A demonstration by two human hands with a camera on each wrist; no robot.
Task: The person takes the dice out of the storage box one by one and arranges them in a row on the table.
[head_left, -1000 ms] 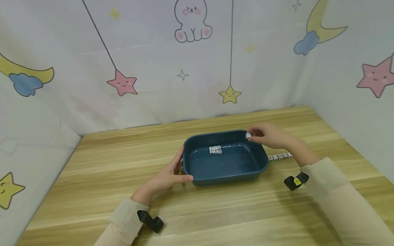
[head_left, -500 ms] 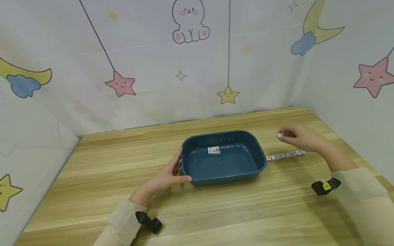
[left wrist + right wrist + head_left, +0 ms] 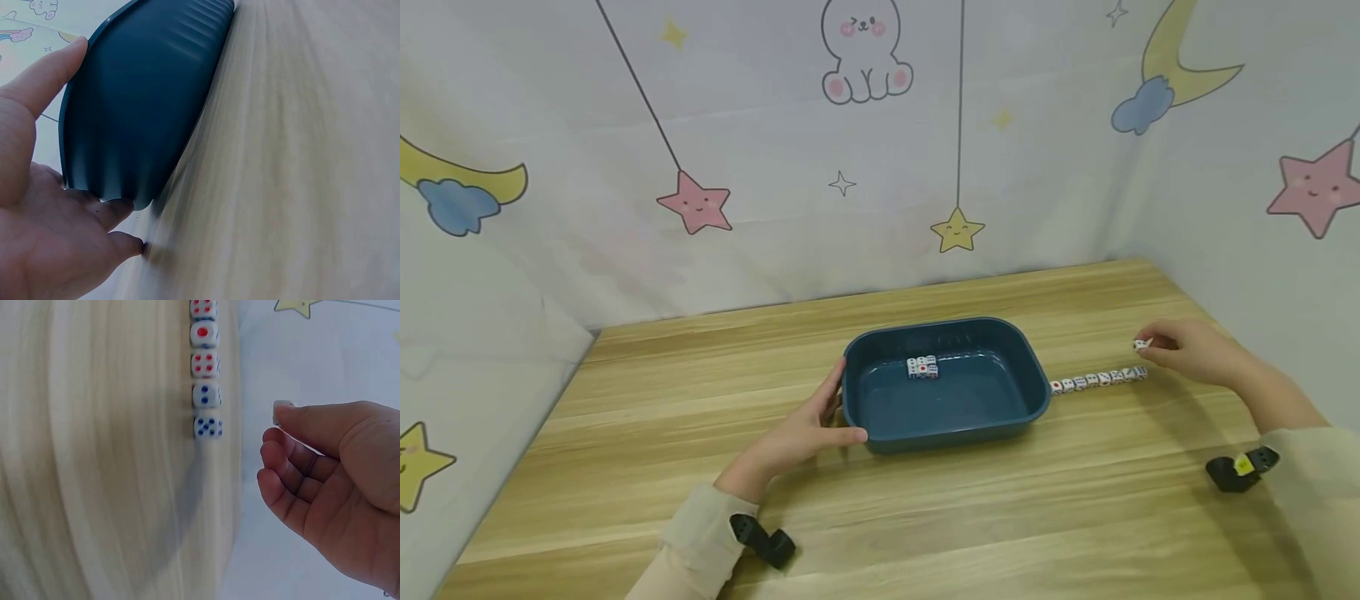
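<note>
Die (image 3: 1142, 343) pinched in right hand (image 3: 1187, 354) — blue tray (image 3: 951, 429) holding clustered dice (image 3: 922, 367)

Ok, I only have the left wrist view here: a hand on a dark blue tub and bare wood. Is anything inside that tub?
Observer: Yes, a small cluster of dice sits near the far wall of the blue tub; the exact count is hard to tell.
Operator: And the other hand?
Observer: The right hand is out to the right of the tub, pinching a single die above the table.
Operator: Anything under it?
Observer: A row of dice runs from the tub's right side toward that hand; the held die hangs just past the row's outer end, not touching it.
</note>
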